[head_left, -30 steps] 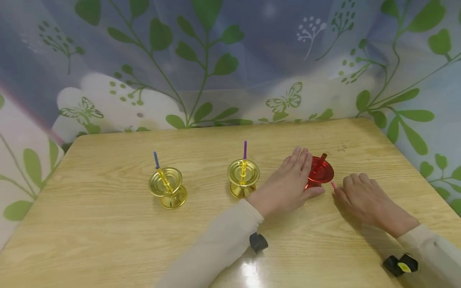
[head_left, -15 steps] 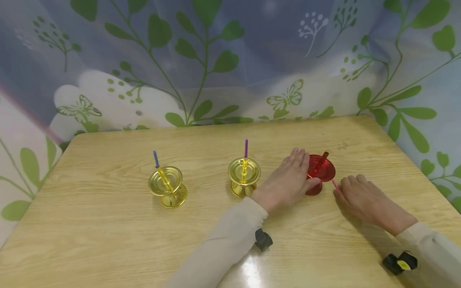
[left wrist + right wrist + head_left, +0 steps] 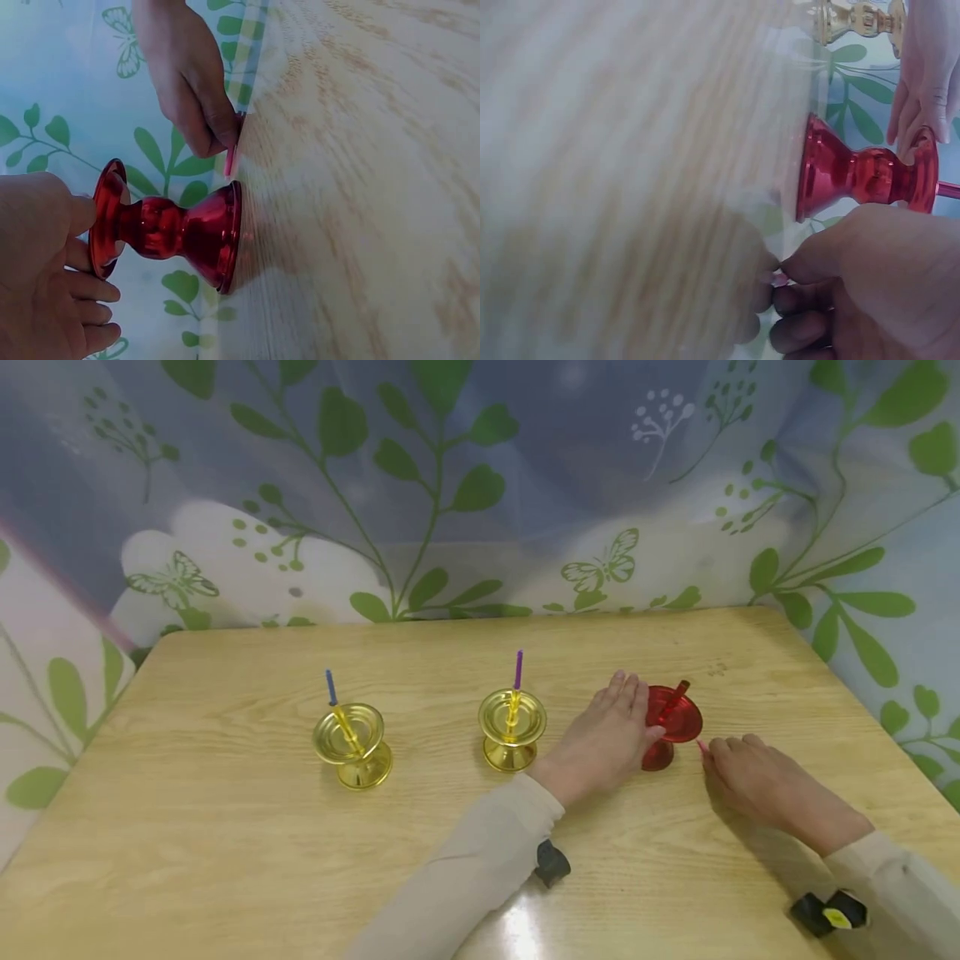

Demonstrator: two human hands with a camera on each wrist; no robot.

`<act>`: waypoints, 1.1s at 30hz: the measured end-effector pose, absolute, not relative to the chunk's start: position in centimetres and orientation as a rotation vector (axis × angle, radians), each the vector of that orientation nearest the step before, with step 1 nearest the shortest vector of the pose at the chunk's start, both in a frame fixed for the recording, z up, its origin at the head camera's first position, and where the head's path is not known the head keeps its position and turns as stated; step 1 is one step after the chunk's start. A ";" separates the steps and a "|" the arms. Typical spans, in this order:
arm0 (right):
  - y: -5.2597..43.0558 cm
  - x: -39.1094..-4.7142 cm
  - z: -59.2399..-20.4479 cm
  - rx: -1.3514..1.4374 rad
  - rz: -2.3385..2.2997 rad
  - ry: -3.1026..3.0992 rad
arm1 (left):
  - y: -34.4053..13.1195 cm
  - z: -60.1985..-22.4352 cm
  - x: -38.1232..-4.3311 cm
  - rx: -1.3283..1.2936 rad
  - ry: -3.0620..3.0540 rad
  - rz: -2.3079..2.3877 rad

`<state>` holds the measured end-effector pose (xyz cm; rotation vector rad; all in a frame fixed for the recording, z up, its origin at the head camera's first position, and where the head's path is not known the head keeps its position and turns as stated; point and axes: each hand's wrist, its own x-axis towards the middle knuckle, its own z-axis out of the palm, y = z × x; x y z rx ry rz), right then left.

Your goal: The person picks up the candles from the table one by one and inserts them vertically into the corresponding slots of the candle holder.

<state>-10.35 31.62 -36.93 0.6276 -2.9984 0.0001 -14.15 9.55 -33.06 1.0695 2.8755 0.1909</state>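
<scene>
A red candle holder (image 3: 681, 724), with a wide dish and a red upright tube, stands on the right part of the table. My left hand (image 3: 603, 735) holds its dish from the left; in the left wrist view the thumb lies at the near rim and the index fingertip is hidden behind the dish. Just right of the holder, my right hand (image 3: 757, 781) pinches a thin pink candle (image 3: 229, 161) between thumb and fingers, low over the tabletop. Most of that candle is covered by the fingers; its tip shows in the right wrist view.
A gold candle holder (image 3: 512, 731) with a purple candle (image 3: 518, 670) stands mid-table, close to my left wrist. Farther left is another gold holder (image 3: 356, 752) bearing a tilted blue candle (image 3: 332, 687). A leaf-patterned curtain (image 3: 420, 493) hangs behind the wooden table (image 3: 225, 860).
My left thumb has moved in from the table onto the dish's near rim. The pink candle now shows less beyond my right fingers. The gold holders stay put.
</scene>
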 end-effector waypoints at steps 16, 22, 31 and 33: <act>31.9 -12.8 -33.0 0.602 0.185 -3.080 | 9.7 -33.0 -14.1 1.042 2.879 0.132; 31.1 -13.7 -31.2 0.563 0.234 -3.056 | 9.4 -33.2 -14.1 1.040 2.867 0.164; 30.5 -14.0 -30.6 0.573 0.247 -2.991 | 9.7 -33.2 -14.0 1.049 2.876 0.157; 30.6 -14.1 -30.6 0.603 0.239 -2.899 | 9.7 -33.1 -14.1 1.046 2.883 0.148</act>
